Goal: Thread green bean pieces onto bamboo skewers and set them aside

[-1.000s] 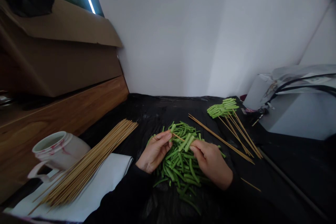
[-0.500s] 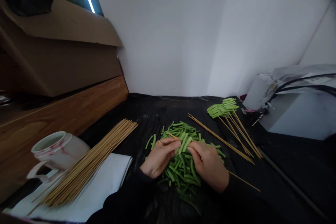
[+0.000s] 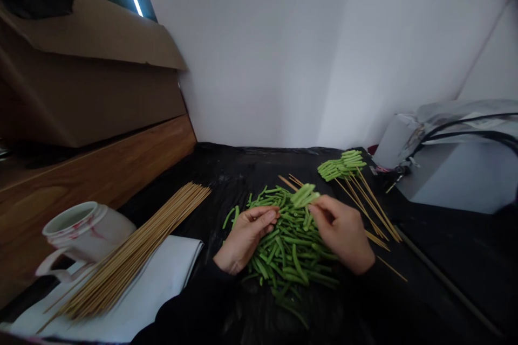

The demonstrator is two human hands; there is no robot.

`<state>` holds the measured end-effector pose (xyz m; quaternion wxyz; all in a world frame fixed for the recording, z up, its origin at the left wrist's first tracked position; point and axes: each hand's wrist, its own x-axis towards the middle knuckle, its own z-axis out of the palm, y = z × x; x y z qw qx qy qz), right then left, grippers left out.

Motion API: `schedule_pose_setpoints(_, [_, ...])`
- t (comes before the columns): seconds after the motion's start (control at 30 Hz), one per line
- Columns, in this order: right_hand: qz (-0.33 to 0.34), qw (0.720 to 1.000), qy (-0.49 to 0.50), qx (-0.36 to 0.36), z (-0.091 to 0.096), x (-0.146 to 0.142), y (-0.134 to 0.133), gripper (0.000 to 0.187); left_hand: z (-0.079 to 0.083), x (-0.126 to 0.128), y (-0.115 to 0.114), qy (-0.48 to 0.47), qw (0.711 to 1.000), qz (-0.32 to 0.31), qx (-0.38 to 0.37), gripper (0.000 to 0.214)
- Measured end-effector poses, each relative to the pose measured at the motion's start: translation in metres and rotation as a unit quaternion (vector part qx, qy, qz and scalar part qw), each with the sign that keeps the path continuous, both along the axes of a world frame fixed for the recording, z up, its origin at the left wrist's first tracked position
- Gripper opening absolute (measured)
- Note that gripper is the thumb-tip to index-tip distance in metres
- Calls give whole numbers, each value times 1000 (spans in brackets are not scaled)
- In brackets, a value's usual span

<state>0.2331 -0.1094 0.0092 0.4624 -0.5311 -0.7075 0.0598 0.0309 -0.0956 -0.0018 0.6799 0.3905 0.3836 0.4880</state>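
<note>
My right hand (image 3: 342, 230) is closed on a skewer of green beans (image 3: 304, 197), holding it above the right part of the pile. Several pale green pieces lie side by side on that skewer, and its pointed end sticks out up and to the left. My left hand (image 3: 250, 234) is apart from it, at the left edge of the pile, thumb and fingertips pinched together. Whether a small thing sits in that pinch is hidden. Beneath both hands spreads a loose pile of cut green beans (image 3: 283, 259) on black plastic sheeting (image 3: 251, 167).
A bundle of bamboo skewers (image 3: 137, 250) lies on a folded white cloth (image 3: 168, 269) at left, beside a white mug (image 3: 87, 232). Finished-looking bean skewers (image 3: 342, 165) rest at back right. A cardboard box (image 3: 101, 81) stands back left; a grey-white box (image 3: 457, 172) stands right.
My right hand has moved right and slightly up with the skewer of green beans, away from my left hand. The left hand has let go of the skewer and stayed nearly in place.
</note>
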Motion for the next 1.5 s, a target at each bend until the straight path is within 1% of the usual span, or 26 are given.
schedule_pose_setpoints(0.07, [-47,999,5,-20,2,13,6,15,1,1,-2,52,998,-1,30,27])
schedule_pose_setpoints(0.1, [-59,997,-12,-37,2,18,9,16,2,3,-3,86,995,-5,56,25])
schedule_pose_setpoints(0.17, [-76,993,-66,-65,-2,24,14,17,4,5,-6,159,978,-18,133,21])
schedule_pose_setpoints(0.2, [-80,990,-94,-74,-5,27,16,17,5,6,-7,193,964,-26,179,19])
schedule_pose_setpoints(0.3, [-85,980,-154,-88,-11,30,20,19,6,7,-11,283,904,-42,318,14])
schedule_pose_setpoints(0.37, [-88,976,-173,-98,-12,33,22,24,5,7,-13,340,858,-57,380,11])
schedule_pose_setpoints(0.43, [-87,973,-183,-113,-11,35,22,27,3,7,-14,398,810,-83,423,14])
schedule_pose_setpoints(0.5, [-87,970,-189,-126,-9,37,23,27,2,7,-15,445,767,-105,450,20])
schedule_pose_setpoints(0.53, [-86,969,-191,-132,-9,38,22,27,1,6,-15,463,751,-110,458,23])
schedule_pose_setpoints(0.6, [-83,967,-196,-141,-8,37,22,27,0,6,-16,487,730,-109,466,24])
schedule_pose_setpoints(0.7, [-70,964,-208,-149,-12,32,22,25,-1,7,-16,505,716,-102,471,20])
schedule_pose_setpoints(0.8, [-51,964,-217,-146,-17,25,22,23,-2,8,-16,515,709,-86,474,21])
schedule_pose_setpoints(1.03, [32,962,-224,-149,-26,15,23,22,-3,6,-12,555,694,-22,457,19])
schedule_pose_setpoints(1.13, [49,962,-219,-157,-28,13,23,22,-4,5,-11,556,699,-11,449,18])
schedule_pose_setpoints(1.23, [43,962,-212,-168,-30,13,24,25,-4,5,-11,551,707,-8,444,17])
schedule_pose_setpoints(1.4, [38,964,-197,-177,-31,13,26,15,-5,5,-10,544,715,-16,439,16])
schedule_pose_setpoints(1.5, [37,971,-170,-166,-27,15,26,14,-5,4,-10,536,723,-13,436,15])
